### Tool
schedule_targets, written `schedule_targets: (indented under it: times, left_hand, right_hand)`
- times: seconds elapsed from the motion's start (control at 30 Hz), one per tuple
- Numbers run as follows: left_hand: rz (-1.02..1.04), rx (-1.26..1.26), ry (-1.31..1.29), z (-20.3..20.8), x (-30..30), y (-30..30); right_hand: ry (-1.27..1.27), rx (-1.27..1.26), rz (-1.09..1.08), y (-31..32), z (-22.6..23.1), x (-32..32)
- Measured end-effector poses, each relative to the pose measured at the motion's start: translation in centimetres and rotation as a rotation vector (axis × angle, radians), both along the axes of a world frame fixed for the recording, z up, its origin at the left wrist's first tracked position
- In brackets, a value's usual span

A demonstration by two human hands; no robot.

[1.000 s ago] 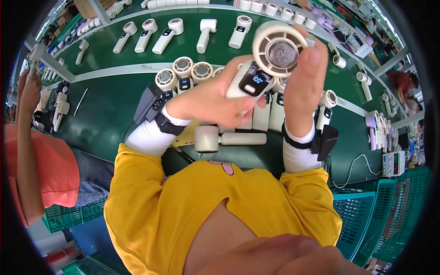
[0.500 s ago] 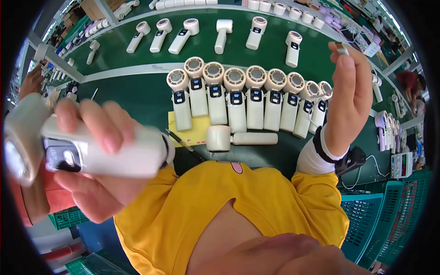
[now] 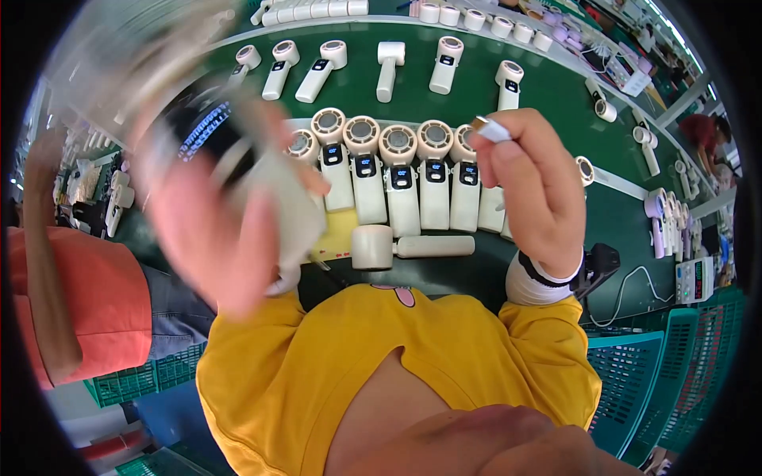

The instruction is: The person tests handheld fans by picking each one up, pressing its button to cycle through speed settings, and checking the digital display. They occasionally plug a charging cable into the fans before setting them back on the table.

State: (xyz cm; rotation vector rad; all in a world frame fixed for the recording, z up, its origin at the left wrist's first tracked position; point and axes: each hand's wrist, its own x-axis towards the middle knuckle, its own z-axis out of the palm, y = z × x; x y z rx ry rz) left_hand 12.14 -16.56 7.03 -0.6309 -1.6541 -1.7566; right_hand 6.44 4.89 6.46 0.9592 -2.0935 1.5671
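The left hand [image 3: 210, 258] is now bringing its gripped handheld fan [image 3: 208, 131] inward; the right hand [image 3: 540, 186], pinching a white plug [image 3: 493, 129], is also coming inward, so their gap is narrowing.

Cream fan [image 3: 290, 214], black panel [image 3: 190, 109] with blue glow [image 3: 205, 132] — green bench [image 3: 476, 87] — yellow top [image 3: 321, 337] with pink motif [image 3: 406, 297], white plug [image 3: 495, 130].

The left hand [image 3: 210, 246] held one blurred cream plastic fan [image 3: 295, 213], the right hand [image 3: 544, 190] one white metal-tipped plug [image 3: 495, 130]. At least seven round-headed cream fans [image 3: 402, 198] showed in the near row, hands hiding the exact count; at least eight spaced cream fans [image 3: 386, 78] lay beyond. One sideways cream fan [image 3: 371, 247] lay nearest.
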Motion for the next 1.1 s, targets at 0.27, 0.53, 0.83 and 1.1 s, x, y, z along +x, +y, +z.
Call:
schedule_targets:
  times: [0.27,0.53,0.83,1.1]
  left_hand:
    - [-0.785,0.266,-0.628,0.5,-5.0,3.6]
    - [-0.803,-0.036,-0.457,0.2,-4.8,3.6]
    - [-0.575,-0.062,-0.189,-1.4,-4.9,5.0]
    - [-0.477,-0.17,-0.119,-1.2,-5.4,5.1]
  right_hand:
    - [-0.125,0.029,0.129,-0.1,1.2,1.1]
    - [-0.07,0.22,0.189,1.4,1.5,1.1]
    - [-0.092,-0.065,0.15,-0.7,-0.5,0.4]
    - [-0.149,0.023,0.122,0.2,0.5,-0.4]
